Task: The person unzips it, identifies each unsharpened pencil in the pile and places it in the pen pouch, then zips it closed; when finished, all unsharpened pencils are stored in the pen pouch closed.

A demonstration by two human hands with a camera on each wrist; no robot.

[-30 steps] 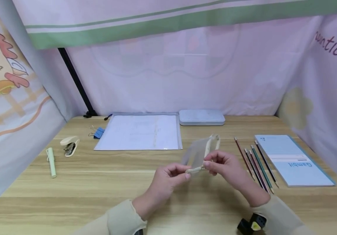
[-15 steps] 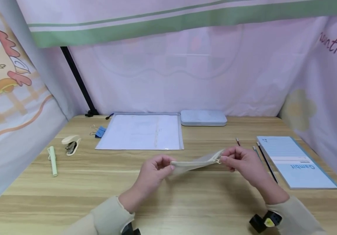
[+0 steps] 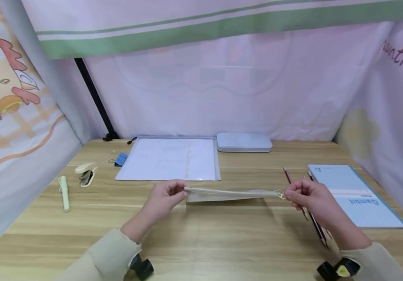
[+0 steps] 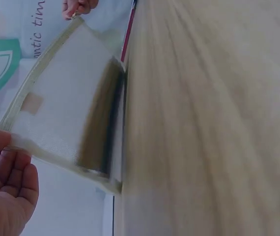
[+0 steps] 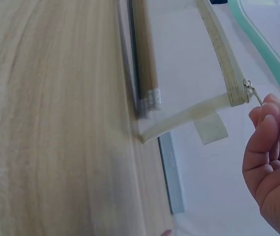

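Note:
A see-through mesh zipper pouch with cream trim is stretched level between my hands, a little above the table. Its left upper corner is pinched between thumb and finger of my left hand. My right hand pinches the small zipper pull at the pouch's other end. The zipper looks closed along its length, with the slider at the right end. Several pencils lie along the bottom inside the pouch. Loose pencils rest on the table under my right hand, which partly hides them.
To the right lies a blue-and-white notebook. A clear folder with papers and a pale flat case are at the back. On the left are a blue binder clip, a cream stapler and a light-green pen.
My right hand has drawn the zipper pull to the right along the pouch while my left hand moved left. The pouch, gaping before, is now straight with its zipper edges together.

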